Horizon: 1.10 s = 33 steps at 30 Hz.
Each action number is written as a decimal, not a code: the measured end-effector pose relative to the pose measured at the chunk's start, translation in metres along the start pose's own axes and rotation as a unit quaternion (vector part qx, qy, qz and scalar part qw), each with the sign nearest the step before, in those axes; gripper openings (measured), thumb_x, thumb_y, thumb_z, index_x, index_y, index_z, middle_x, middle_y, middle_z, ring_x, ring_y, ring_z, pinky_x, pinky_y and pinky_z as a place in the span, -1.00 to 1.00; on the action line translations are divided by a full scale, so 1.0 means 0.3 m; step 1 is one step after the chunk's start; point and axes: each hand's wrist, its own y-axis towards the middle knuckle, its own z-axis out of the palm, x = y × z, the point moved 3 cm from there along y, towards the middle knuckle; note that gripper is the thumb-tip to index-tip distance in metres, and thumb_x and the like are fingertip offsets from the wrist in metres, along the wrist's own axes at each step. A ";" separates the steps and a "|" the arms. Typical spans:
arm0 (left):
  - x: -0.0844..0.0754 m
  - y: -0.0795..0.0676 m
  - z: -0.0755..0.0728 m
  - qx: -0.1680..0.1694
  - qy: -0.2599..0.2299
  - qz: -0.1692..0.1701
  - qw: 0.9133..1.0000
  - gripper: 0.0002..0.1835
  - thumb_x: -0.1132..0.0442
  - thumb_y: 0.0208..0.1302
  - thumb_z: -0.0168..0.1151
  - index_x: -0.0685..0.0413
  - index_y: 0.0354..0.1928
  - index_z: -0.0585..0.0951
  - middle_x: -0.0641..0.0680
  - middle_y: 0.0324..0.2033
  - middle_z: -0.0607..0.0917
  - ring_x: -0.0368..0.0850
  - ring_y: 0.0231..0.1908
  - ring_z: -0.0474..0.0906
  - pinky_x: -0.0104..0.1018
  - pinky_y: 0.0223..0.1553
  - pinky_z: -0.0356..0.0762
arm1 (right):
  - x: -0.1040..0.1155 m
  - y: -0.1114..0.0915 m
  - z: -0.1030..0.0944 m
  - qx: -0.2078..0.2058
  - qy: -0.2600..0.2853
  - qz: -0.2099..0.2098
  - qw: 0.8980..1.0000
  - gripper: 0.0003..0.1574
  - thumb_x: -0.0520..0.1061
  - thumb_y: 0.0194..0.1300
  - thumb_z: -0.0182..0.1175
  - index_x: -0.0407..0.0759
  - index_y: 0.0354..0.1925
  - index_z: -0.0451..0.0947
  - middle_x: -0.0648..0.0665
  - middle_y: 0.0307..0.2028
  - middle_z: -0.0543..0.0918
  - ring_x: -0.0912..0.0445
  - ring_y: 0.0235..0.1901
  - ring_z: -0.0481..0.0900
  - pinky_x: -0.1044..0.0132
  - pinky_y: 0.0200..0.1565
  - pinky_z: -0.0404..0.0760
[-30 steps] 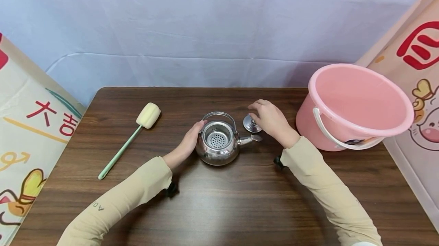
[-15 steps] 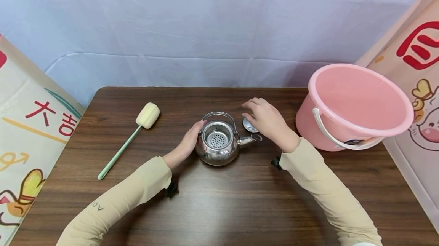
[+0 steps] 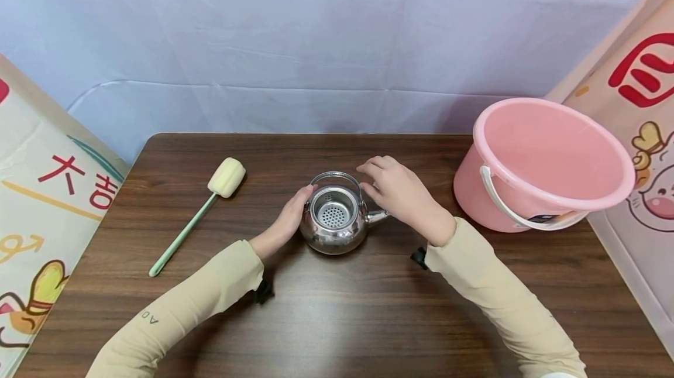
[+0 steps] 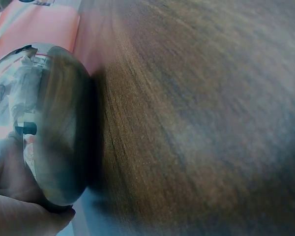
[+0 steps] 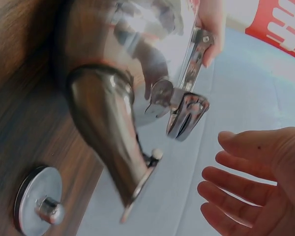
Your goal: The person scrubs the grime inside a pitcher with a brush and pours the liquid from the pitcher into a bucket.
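A small shiny steel teapot (image 3: 333,242) stands lidless on the wooden table, its perforated strainer (image 3: 334,215) visible inside. My left hand (image 3: 284,223) rests along the pot's left side with fingers extended, fingertips at the rim. The left wrist view shows those fingers against the polished body. My right hand (image 3: 401,192) hovers over the spout, fingers apart and relaxed, holding nothing; its fingertips come close to the hoop handle (image 3: 337,174), which stands up. Under the right hand the round lid (image 5: 39,201) lies knob up beside the spout (image 5: 103,123); the head view hides it.
A pink bucket (image 3: 489,191) with a white handle stands at the right. To the left lies a sponge brush (image 3: 227,178) with a green stick. Behind the table (image 3: 337,319) hangs a pale cloth (image 3: 295,44), with printed panels at both sides.
My right hand has moved left from above the lid toward the teapot's handle, now covering the lid and spout tip in the head view. My left hand stays on the pot.
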 end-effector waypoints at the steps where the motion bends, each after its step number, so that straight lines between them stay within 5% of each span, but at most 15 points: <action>1: 0.000 0.000 0.000 -0.001 0.001 -0.001 1.000 -0.43 0.07 0.44 -0.33 0.38 0.28 0.26 0.25 0.29 0.26 0.02 0.34 0.03 -0.18 0.35 -0.10 | 0.005 -0.001 0.000 -0.002 0.000 -0.004 1.000 -0.65 -0.18 0.15 0.28 -0.27 -0.08 0.58 -0.18 -0.13 0.60 -0.03 -0.15 0.52 0.17 -0.18 0.55; 33: 0.003 0.004 -0.002 0.000 0.013 -0.009 1.000 -0.41 0.01 0.43 -0.33 0.31 0.29 0.28 0.21 0.30 0.27 -0.01 0.34 0.05 -0.18 0.35 -0.08 | 0.141 -0.035 0.051 -0.008 0.045 -0.081 0.996 -0.67 -0.14 0.16 0.27 -0.29 -0.13 0.58 -0.13 -0.18 0.62 0.03 -0.16 0.53 0.21 -0.12 0.55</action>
